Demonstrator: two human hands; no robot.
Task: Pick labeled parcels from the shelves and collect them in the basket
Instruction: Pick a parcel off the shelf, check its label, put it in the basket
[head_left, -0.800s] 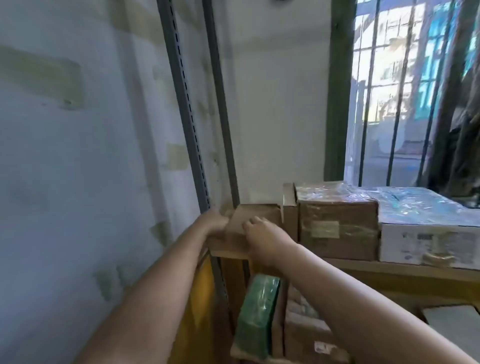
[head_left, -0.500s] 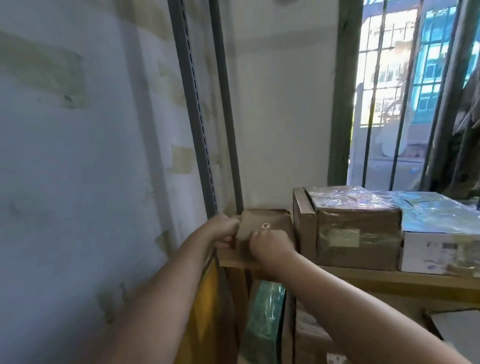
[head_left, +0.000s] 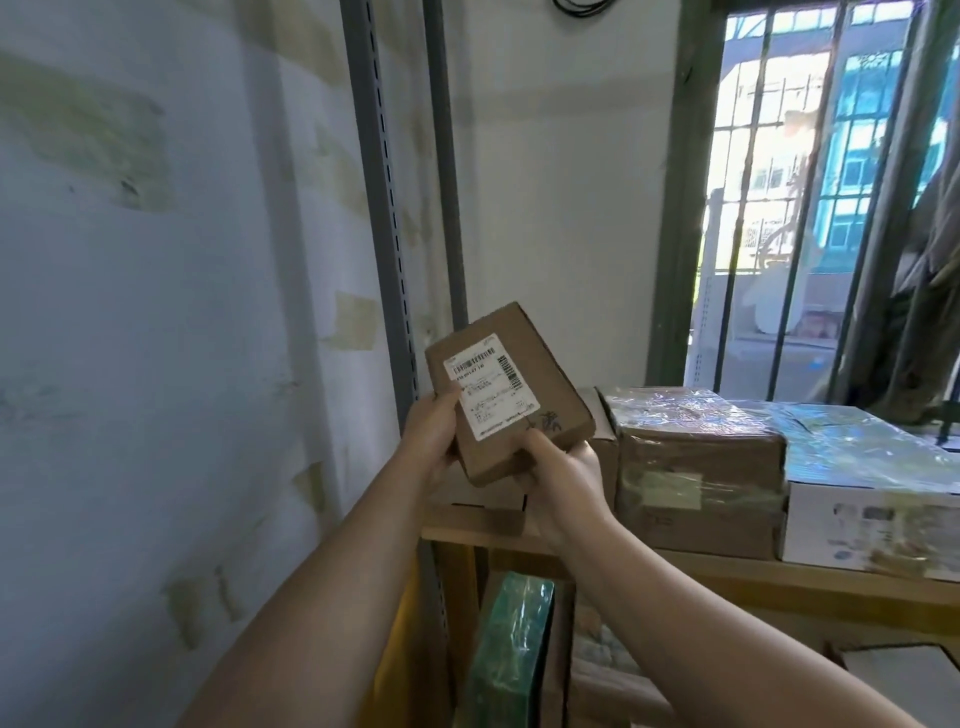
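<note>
Gripping flat brown cardboard parcel (head_left: 551, 395) w/ white label (head_left: 491, 393): left hand (head_left: 434, 444) at 8 o'clock edge, right hand (head_left: 561, 470) at 5; read label, hold level

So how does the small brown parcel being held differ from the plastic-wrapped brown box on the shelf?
The small brown cardboard parcel is thin, bare and held up tilted; the plastic-wrapped brown box is thicker, film-covered and sits flat on the wooden shelf. Both are brown cardboard.
</note>
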